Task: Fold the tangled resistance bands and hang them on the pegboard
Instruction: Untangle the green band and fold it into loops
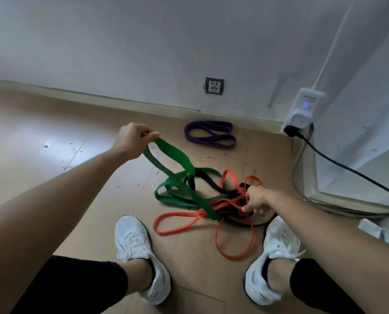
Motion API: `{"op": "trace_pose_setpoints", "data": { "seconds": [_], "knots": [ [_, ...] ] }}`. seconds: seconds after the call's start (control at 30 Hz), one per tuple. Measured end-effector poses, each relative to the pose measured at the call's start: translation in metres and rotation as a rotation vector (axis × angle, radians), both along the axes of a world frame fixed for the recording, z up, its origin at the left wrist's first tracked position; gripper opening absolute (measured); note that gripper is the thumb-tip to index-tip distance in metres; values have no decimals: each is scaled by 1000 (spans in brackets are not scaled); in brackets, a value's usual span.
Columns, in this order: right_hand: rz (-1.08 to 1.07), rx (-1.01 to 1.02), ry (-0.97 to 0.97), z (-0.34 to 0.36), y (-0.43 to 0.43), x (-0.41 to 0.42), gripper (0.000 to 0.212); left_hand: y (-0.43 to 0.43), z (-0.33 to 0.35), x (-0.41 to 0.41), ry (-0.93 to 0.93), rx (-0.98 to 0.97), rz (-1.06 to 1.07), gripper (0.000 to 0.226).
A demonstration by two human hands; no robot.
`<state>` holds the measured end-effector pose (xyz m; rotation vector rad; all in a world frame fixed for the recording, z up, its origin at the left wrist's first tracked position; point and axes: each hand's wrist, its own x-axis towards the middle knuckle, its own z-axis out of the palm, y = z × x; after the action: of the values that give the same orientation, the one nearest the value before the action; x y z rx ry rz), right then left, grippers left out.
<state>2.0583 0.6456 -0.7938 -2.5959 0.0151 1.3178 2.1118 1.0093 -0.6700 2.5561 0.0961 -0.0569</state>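
So there I was crouched on the floor (41, 123) with the whole mess between my shoes. My left hand (133, 139) was pinched shut on one end loop of the green band (177, 162), holding it up off the boards so I could see where it ran down into the knot; my guess was that keeping it taut would show which strands crossed over it. My right hand (255, 199) was down in the pile, fingers curled around what looked like the red band (232, 254), though with the black band (208, 180) bunched right under it I honestly couldn't tell exactly which strands I had. The red one sprawled in big loops toward the near side of the floor, almost touching my right shoe (272, 250), and the green wove through it in the middle, so that crossing was the thing in my way. The purple band (210, 137) was already folded neatly, lying well apart near the skirting by the far wall. A wall socket (214, 85) sat above it, and a plugged-in white box (302, 114) with a black cable (347, 168) trailed along the right. No pegboard in sight, so hanging looked a long way off.
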Motion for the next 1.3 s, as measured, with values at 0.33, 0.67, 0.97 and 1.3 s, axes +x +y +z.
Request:
{"op": "trace_pose_setpoints", "data": {
  "seconds": [0.33, 0.67, 0.97, 1.3],
  "knots": [
    [5, 693, -481, 84, 126, 39, 136, -26, 70, -6, -70, -279, 104, 26],
    [-116, 1012, -582, 131, 150, 44, 40, -41, 82, -2, -210, -272, 181, 28],
    [-495, 1254, -347, 131, 131, 37, 17, -37, 65, -4, 66, -776, 56, 44],
    [-684, 1228, -368, 141, 118, 47, 19, -79, 3, -26, 137, -989, -62, 29]
  ]
}}
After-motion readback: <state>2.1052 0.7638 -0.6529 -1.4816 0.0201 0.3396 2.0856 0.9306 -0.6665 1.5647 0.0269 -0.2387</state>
